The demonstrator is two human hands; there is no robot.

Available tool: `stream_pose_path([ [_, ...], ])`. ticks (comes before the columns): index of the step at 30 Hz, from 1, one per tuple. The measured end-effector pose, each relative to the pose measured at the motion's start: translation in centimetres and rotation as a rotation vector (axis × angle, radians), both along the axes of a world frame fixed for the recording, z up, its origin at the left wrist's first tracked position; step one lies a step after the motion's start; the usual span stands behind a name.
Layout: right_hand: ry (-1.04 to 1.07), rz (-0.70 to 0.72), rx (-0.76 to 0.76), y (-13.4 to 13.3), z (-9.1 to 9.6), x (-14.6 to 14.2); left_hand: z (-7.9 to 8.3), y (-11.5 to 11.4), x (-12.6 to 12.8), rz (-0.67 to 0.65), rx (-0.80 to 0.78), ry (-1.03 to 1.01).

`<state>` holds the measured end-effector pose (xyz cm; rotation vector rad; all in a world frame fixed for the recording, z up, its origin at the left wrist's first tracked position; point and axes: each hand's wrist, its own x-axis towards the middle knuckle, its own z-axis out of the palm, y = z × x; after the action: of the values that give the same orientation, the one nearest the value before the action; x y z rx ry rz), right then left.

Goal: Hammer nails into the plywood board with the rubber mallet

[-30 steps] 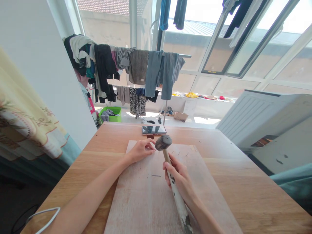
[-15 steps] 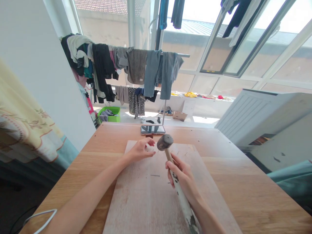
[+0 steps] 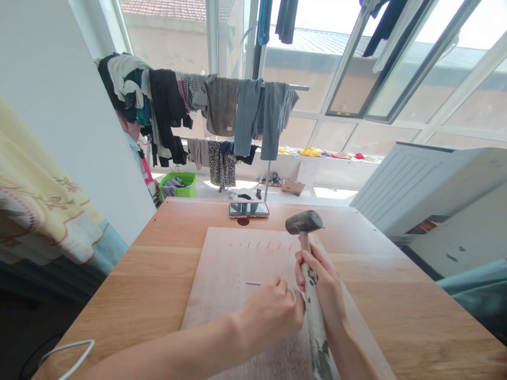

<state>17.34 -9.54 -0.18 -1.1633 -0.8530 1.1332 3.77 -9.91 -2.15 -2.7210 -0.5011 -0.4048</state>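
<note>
My right hand [image 3: 322, 274] is wrapped round the worn, paint-chipped handle of a mallet [image 3: 304, 222], whose dark head is raised above the right part of a pale wooden board [image 3: 214, 295]. Low over the board, my left hand [image 3: 273, 309] is closed beside the mallet handle, its fingers curled down. Whatever is between its fingertips is hidden. A loose nail [image 3: 253, 283] lies flat on the board just beyond the left hand. Farther back, a row of several nails [image 3: 269, 245] stands upright in the board, with small holes to their left.
The board rests on a wooden table [image 3: 146, 264]. Near the far edge lie a phone [image 3: 249, 210] and a brown round spot [image 3: 243, 221]. A white cable [image 3: 75, 354] loops at the near left corner. Beyond the table stands a laundry rack with clothes [image 3: 222, 105] and a green basket [image 3: 190, 184].
My left hand has come back from the far row of nails toward me and right, its open fingers now curled. My right hand has moved the mallet to the right.
</note>
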Motion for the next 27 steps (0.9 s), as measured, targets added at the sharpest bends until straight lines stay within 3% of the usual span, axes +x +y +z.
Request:
stream_pose_path([
  [4, 0.009, 0.024, -0.012, 0.0, 0.0, -0.2, 0.3, 0.4, 0.1, -0.010, -0.017, -0.015],
  [8, 0.002, 0.017, 0.004, 0.0, -0.2, -0.1, 2.1, 3.5, -2.5, -0.035, -0.231, -0.043],
  [11, -0.001, 0.017, 0.017, 0.0, -0.3, -0.1, 2.0, 7.4, -5.8, 0.008, -0.434, -0.351],
  [14, 0.004, 0.035, 0.016, 0.1, -0.2, -0.4, 0.3, 10.5, -8.6, 0.138, -0.631, -0.723],
  [16, 0.001, 0.046, 0.014, 0.0, -0.2, -0.6, -0.9, 11.6, -9.8, 0.226, -0.704, -0.809],
  [19, -0.013, 0.053, -0.001, 0.0, -0.1, -0.9, -1.9, 12.1, -10.5, 0.265, -0.741, -0.773],
  [27, -0.130, 0.053, -0.017, -0.4, 0.2, -2.1, -1.8, 11.8, -10.6, 0.289, -0.817, -0.716],
])
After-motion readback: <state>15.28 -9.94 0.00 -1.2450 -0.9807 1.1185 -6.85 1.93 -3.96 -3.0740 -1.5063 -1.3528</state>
